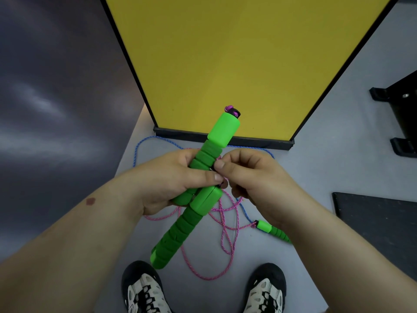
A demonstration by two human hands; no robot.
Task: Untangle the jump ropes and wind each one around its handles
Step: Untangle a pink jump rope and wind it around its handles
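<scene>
Two green handles (203, 177) are gripped side by side in the left hand (171, 179) at frame centre, pink rope (222, 224) is pinched by the right hand (250, 175) at their 3 o'clock, mostly loose on the floor toward 6 o'clock; winding is judged barely begun, a first wrap needed next.

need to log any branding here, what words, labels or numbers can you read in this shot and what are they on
None: no readable text shows anywhere in this view.
The green jump rope handles held in the left hand are plain.
The yellow panel carries no print.
The shoes show only a black and white pattern, no legible logo.
</scene>
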